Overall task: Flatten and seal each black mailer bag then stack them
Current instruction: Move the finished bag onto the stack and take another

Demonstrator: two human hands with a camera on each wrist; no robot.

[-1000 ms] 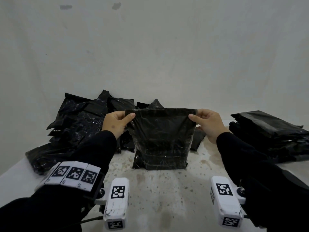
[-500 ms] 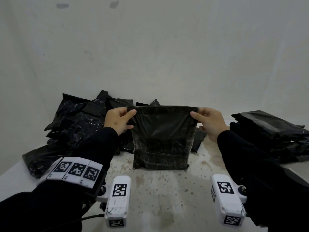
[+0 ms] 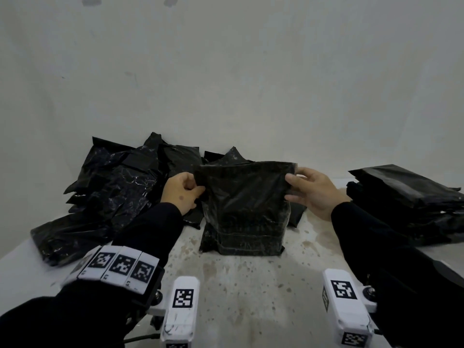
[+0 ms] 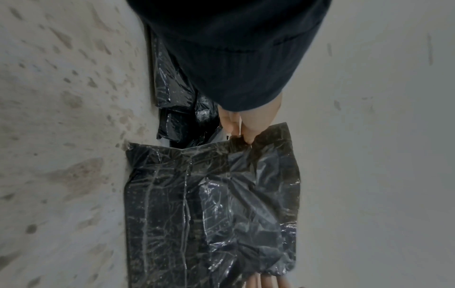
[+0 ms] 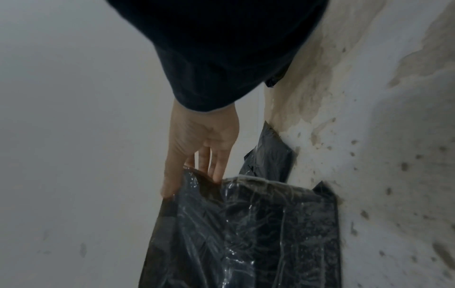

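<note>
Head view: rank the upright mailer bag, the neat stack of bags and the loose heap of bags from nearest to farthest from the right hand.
1. Upright mailer bag: the right hand pinches its top right corner.
2. Neat stack of bags: on the table to the hand's right, apart from it.
3. Loose heap of bags: far left, beyond the left hand.

Light dim, flat and grey in all three views; source not visible. Faint soft shadows only on the worktop [image 3: 241,285]. Thin white glints on the creased film of the mailer bag [image 4: 211,210]. Head view bows toward its margins, my sleeves near black, detail lost. Both wrist views smeared: worktop speckles streak, my right hand [image 5: 202,144] soft-edged, noise in darks.
</note>
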